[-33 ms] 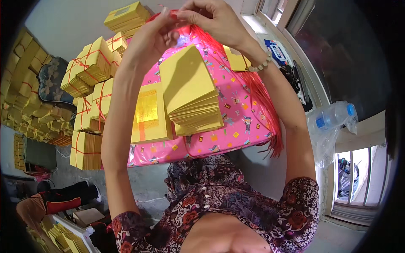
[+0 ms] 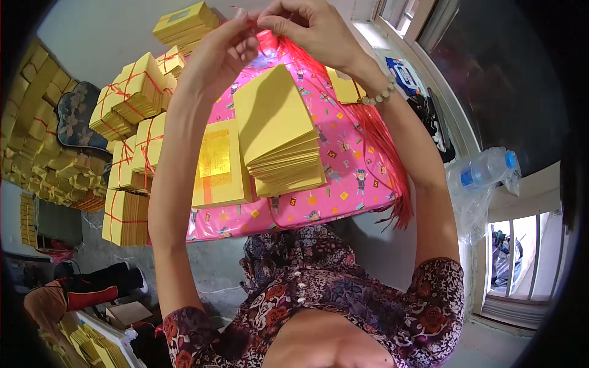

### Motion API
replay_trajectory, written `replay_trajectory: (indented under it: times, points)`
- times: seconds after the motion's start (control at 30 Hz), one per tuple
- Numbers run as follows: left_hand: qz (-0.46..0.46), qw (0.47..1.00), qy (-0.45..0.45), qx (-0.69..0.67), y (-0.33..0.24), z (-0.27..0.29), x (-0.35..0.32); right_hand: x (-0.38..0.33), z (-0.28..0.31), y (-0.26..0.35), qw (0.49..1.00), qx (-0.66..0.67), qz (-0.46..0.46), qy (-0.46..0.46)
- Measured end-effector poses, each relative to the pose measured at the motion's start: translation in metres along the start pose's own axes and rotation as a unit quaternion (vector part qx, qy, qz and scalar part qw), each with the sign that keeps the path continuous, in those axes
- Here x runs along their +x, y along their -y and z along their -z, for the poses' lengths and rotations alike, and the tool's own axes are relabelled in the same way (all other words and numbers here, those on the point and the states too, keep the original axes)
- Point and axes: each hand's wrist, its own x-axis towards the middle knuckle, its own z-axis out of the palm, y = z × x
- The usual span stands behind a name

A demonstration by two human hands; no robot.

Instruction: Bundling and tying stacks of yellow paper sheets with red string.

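Note:
Both my hands are raised over the far edge of the pink-covered table (image 2: 282, 216), fingertips close together. Thumb and finger of my left hand (image 2: 232, 46) are pinched at a bit of red string (image 2: 253, 26), its other fingers curled. My right hand (image 2: 307, 29), with a beaded bracelet on its wrist, pinches at the same red spot; the exact hold is too small to make out. Below them stands a fanned stack of yellow paper (image 2: 273, 113), beside a yellow stack with a gold square (image 2: 213, 158). A long bundle of red strings (image 2: 381, 153) drapes down the table's right side.
Yellow stacks tied with red string (image 2: 132, 89) line the left side, near a dark patterned chair back (image 2: 80, 116). More bundles fill the far left. Another person's leg (image 2: 92, 291) shows lower left. A plastic bottle (image 2: 488, 168) lies by the window at right.
My hands have shifted only very slightly, still together at the red string. The stacks stay where they were.

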Motion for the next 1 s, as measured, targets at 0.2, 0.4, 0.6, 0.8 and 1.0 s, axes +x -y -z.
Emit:
replay_trajectory:
  times: [0.2, 0.4, 0.6, 0.8, 1.0]
  points:
    - [-0.031, 0.976, -0.060, -0.206, 0.007, 0.011, 0.009, -0.017, 0.004, -0.009, 0.996, -0.069, -0.020, -0.055]
    - [-0.096, 0.973, -0.078, -0.195, 0.007, 0.013, 0.005, -0.044, -0.008, -0.001, 0.983, 0.092, -0.153, -0.029]
    - [-0.128, 0.987, -0.049, -0.084, 0.006, -0.020, -0.014, -0.045, -0.027, -0.023, 0.764, 0.573, -0.296, -0.001]
    - [-0.082, 0.985, -0.150, -0.007, 0.036, -0.001, -0.067, -0.082, -0.022, -0.027, 0.859, 0.408, -0.303, -0.061]
    - [-0.029, 0.970, -0.227, 0.077, 0.083, 0.026, -0.098, -0.117, -0.036, -0.039, 0.888, 0.287, -0.353, -0.069]
